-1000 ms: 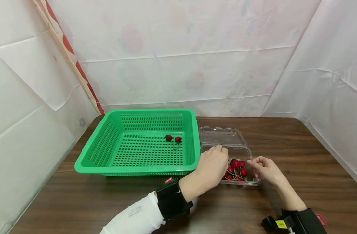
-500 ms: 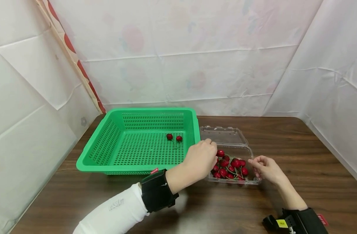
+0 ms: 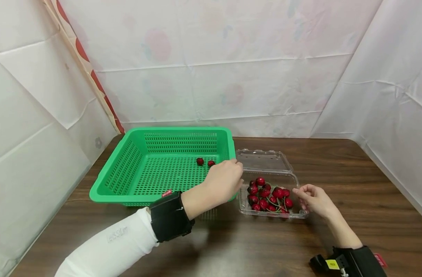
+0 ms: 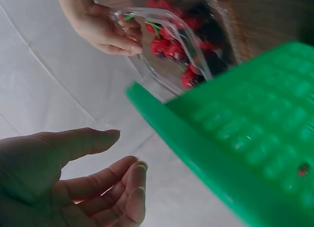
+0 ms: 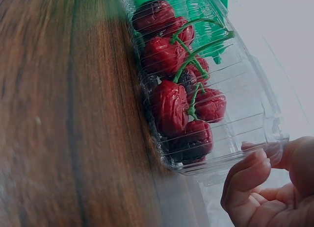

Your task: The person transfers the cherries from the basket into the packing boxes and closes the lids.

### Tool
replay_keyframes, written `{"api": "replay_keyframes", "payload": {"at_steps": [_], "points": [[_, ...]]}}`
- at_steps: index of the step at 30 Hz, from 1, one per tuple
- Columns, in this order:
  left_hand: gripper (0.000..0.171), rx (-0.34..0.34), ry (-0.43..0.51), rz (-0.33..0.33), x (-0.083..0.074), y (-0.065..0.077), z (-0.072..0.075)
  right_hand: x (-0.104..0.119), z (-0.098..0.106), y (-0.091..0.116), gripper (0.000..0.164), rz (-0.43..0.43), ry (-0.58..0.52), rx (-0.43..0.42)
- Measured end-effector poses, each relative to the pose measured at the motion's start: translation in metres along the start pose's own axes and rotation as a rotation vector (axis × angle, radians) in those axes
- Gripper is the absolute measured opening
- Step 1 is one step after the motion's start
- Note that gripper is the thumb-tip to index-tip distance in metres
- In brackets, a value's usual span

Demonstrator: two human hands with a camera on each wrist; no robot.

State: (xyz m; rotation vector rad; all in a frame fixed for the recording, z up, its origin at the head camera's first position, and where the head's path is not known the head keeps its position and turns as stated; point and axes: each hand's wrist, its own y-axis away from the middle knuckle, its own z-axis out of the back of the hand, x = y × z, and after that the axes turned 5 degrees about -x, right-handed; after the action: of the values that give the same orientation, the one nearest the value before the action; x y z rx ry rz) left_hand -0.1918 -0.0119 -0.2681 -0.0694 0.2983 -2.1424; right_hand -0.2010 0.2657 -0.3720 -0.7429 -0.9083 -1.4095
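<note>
My left hand (image 3: 225, 179) is over the right wall of a green plastic basket (image 3: 110, 198). In the left wrist view its thumb and loosely bent fingers stand apart, with nothing between them. Two dark red cherries, one of them this cherry (image 3: 200, 161), lie on the basket floor. To the right stands a hinged clear plastic box (image 3: 243, 211) with its lid (image 3: 264, 161) folded back. Red cherries (image 5: 169, 107) with green stems fill much of the box. My right hand (image 3: 314, 200) pinches the box's right rim between thumb and fingers, as the right wrist view also shows.
Both things stand on a dark wood-grain table (image 3: 266, 246). White printed sheeting (image 3: 204, 92) hangs behind the table and along both sides. The basket's right rim is close beside the box's left edge.
My left hand has moved left from over the clear box to the basket's right rim, uncovering the cherries. My right hand has stayed at the box's rim.
</note>
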Motion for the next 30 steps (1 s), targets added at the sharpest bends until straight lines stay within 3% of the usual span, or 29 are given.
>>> {"api": "replay_keyframes", "payload": {"at_steps": [5, 18, 25, 30], "points": [[0.006, 0.001, 0.024, -0.002, 0.013, -0.003, 0.001, 0.000, 0.000, 0.000, 0.030, -0.004, -0.008, -0.001], [0.023, 0.060, 0.082, 0.026, 0.047, -0.015, 0.002, 0.002, 0.000, 0.002, 0.030, -0.028, -0.048, 0.009], [0.044, 0.167, 0.136, 0.054, 0.060, -0.027, 0.005, 0.002, 0.000, 0.002, 0.029, -0.020, -0.044, 0.001], [0.050, 0.253, 0.147, 0.090, 0.071, -0.034, 0.006, 0.001, -0.001, 0.002, 0.028, -0.026, -0.046, 0.004]]}}
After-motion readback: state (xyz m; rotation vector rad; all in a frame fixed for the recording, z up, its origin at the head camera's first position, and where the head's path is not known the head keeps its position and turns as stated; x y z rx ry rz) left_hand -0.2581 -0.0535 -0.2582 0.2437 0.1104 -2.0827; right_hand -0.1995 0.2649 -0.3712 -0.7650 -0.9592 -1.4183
